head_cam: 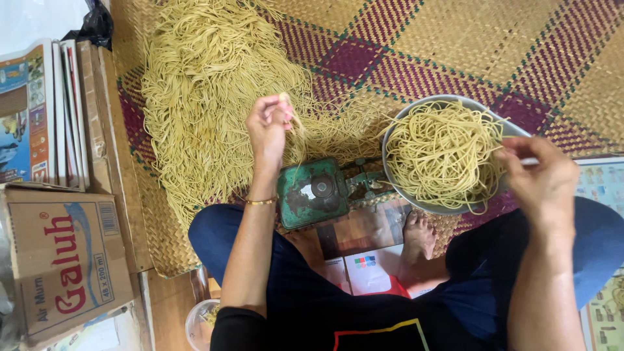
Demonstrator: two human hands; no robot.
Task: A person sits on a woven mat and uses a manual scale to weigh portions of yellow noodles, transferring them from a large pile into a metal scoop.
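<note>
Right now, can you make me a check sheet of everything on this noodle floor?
Surface: woven mat, tan with purple squares, on the floor.
Job's things: big noodle heap on the mat; metal pan full of noodles on a worn green scale.
Clutter: cardboard box, stacked magazines, black bag, small clear tub.
Grippers: left hand pinches a few strands above the heap; right hand holds the pan's rim.
Cables: nothing seen.
Surroundings: person sits cross-legged, bare foot by the scale; printed sheets underneath.
</note>
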